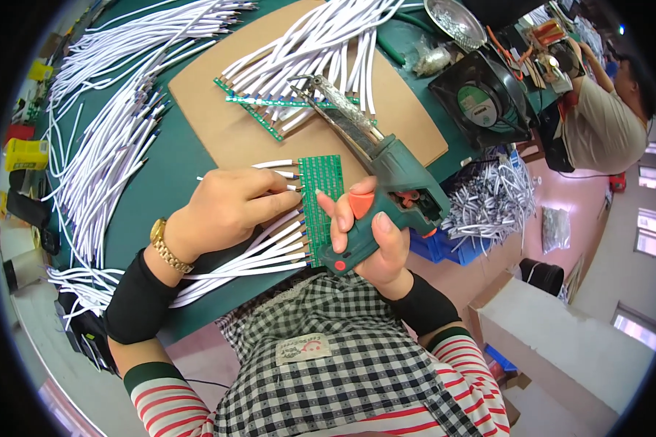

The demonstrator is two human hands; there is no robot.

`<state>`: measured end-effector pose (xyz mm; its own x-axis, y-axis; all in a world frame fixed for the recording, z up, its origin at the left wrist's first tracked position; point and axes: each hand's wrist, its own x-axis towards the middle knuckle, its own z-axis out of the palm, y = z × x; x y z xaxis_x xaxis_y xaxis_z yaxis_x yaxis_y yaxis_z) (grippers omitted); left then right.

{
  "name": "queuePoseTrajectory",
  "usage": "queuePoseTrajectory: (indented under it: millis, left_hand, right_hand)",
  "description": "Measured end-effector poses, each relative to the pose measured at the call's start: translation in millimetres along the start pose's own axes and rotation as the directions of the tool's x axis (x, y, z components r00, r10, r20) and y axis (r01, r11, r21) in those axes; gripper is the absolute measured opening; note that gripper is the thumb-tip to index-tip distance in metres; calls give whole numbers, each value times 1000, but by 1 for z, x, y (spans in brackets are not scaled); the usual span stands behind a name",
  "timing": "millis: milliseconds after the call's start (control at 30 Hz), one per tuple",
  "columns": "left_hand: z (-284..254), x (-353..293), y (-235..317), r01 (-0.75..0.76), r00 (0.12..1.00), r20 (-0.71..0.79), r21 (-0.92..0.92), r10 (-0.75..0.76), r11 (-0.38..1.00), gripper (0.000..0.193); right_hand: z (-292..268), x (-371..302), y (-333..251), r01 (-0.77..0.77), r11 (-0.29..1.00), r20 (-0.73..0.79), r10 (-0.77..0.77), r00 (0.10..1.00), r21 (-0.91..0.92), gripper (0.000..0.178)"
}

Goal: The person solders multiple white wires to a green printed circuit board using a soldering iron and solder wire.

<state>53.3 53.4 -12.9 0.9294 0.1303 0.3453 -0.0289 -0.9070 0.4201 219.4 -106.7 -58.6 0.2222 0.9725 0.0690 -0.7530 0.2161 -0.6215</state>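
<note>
While the right grip (pixel 375 244) is wrapped around a soldering gun (pixel 407 169) right of centre, the left grip (pixel 229 205) looks pinched on a white wire (pixel 292 188) by the mid-frame green circuit board (pixel 322 191), so one twitch could misalign it, tbh.

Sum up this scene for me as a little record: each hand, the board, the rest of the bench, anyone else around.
Left hand: fingertips by the wire ends at the board's left edge; gold watch on the wrist
Right hand: grips a green gun-shaped tool with an orange trigger
Circuit board: green, several white wires along its left edge
Beyond it: wired green boards on cardboard
Bench left: loose white wire bundles
Bench right: black fan
Others: one person, upper right
</note>
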Motion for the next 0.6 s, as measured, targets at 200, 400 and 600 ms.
queuePoseTrajectory:
  millis: [200, 400, 600]
  left_hand:
    - [1, 3, -3, 20, 1000, 20, -63, -19, 998, 26]
    - [-5, 8, -2, 49, 992, 120, -66, -41, 997, 40]
    - [2, 6, -4, -21, 998, 64, -32, 23, 999, 32]
  right_hand:
    - [2, -1, -1, -11, 998, -16, 10, 1000, -61, 42]
    - [3, -1, -3, -24, 994, -29, 21, 999, -111, 44]
    - [6, -8, -6, 9, 996, -53, -14, 998, -85, 43]
